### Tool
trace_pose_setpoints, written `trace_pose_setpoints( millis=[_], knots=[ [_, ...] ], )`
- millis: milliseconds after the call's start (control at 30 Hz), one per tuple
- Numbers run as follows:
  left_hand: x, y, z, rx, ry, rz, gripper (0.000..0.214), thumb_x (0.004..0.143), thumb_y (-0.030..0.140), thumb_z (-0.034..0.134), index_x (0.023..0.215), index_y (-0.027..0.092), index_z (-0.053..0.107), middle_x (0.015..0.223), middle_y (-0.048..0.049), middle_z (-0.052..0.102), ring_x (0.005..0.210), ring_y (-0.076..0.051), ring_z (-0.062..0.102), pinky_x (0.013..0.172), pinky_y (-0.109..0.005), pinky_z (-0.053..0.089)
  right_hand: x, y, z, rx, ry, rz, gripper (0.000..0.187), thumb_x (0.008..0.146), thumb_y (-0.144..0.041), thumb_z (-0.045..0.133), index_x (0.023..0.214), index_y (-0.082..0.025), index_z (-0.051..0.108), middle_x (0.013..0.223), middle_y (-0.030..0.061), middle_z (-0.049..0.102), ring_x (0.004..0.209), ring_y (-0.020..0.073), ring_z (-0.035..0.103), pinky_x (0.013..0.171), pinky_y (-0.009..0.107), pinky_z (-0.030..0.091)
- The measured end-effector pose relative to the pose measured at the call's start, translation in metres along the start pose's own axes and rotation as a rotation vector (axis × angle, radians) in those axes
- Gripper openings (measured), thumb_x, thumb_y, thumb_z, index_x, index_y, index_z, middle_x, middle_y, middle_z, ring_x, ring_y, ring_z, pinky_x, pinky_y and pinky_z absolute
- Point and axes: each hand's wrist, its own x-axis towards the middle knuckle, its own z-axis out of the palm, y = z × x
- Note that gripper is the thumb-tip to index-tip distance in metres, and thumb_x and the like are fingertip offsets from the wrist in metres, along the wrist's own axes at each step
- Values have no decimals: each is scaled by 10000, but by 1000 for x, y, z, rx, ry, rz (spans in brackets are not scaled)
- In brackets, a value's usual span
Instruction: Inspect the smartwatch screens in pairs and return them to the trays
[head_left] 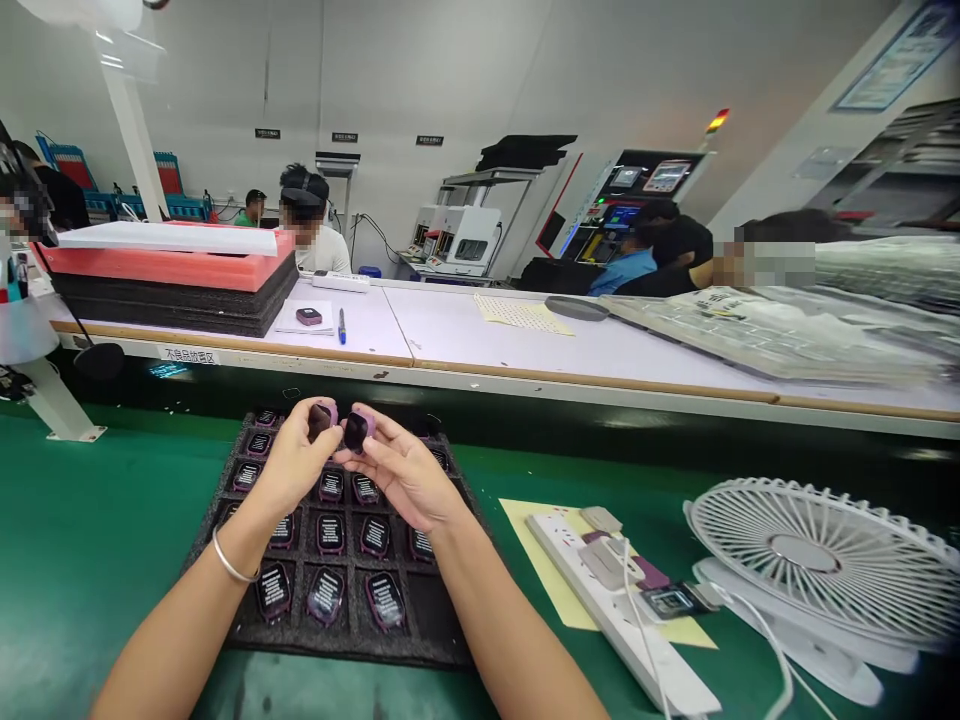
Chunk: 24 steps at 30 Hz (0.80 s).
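Observation:
Over the far half of a black foam tray [352, 645], my left hand [292, 460] pinches a purple smartwatch case [320, 420] with a dark screen. Close beside it, my right hand [405, 470] grips a second purple smartwatch case [358, 431], its screen also dark. The fingertips of both hands nearly meet. Below them, several watch cases [325, 592] lie face up in the tray's compartments, with white text lit on their screens. One compartment [433, 605] at the near right shows no watch. My hands and forearms hide part of the tray.
To the right, a white power strip [592, 590] with plugs and cables rests on yellow paper [536, 560], near a white fan [806, 555]. A raised shelf [450, 340] behind carries foam trays [172, 290], a pen [342, 326] and plastic trays [750, 330]. Co-workers sit beyond.

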Motion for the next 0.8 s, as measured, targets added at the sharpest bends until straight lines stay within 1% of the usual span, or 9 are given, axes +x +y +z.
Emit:
trace_pose_setpoints(
  millis=[67, 133, 200, 333, 433, 633, 800],
  knots=[
    [-1, -7, 2, 81, -7, 31, 407, 767, 317, 617, 1149, 184, 579, 1004, -40, 654, 924, -183, 619, 798, -309, 475, -2, 1, -6, -13, 8, 2, 475, 734, -305, 854, 1177, -260, 691, 1019, 19, 696, 797, 156, 717, 798, 319, 559],
    [-1, -14, 3, 107, -16, 44, 414, 774, 312, 614, 1165, 182, 576, 1020, -46, 660, 930, -186, 624, 825, -320, 479, -2, 2, -10, -4, 23, -5, 467, 710, -315, 871, 1143, -249, 709, 957, 11, 696, 737, 145, 696, 740, 304, 555],
    [0, -17, 5, 101, -15, 41, 422, 765, 304, 632, 1165, 178, 585, 1061, -60, 666, 964, -192, 628, 868, -330, 481, 0, 2, -12, 22, 32, -4, 460, 709, -324, 872, 1133, -241, 715, 969, 16, 703, 706, 132, 668, 716, 298, 549],
    [1, -16, 5, 77, 6, 2, 468, 744, 304, 673, 1189, 178, 601, 1094, -77, 681, 997, -209, 640, 907, -352, 488, 3, 2, -13, 99, 28, 30, 430, 733, -345, 851, 1126, -223, 723, 1061, 46, 716, 712, 122, 620, 740, 303, 548],
    [1, -13, 4, 35, 7, -4, 494, 753, 311, 676, 1220, 175, 587, 1082, -82, 688, 1010, -217, 654, 930, -365, 495, 4, 5, -13, 138, 9, 54, 446, 739, -349, 845, 1149, -224, 720, 1030, 47, 725, 734, 128, 621, 764, 301, 546],
    [0, -10, 5, -5, 38, 15, 487, 741, 258, 670, 1212, 180, 573, 1116, -82, 673, 1011, -210, 675, 934, -353, 514, 3, 5, -11, 136, -15, 55, 443, 750, -366, 835, 1156, -235, 717, 1034, 42, 725, 779, 143, 657, 805, 309, 551],
    [-2, -8, 6, -1, 28, 16, 470, 745, 240, 658, 1202, 167, 579, 1066, -73, 680, 972, -197, 678, 910, -339, 522, 1, 4, -10, 151, -34, 47, 468, 722, -366, 861, 1151, -245, 719, 1028, 21, 723, 753, 130, 661, 808, 305, 559]
  ],
)
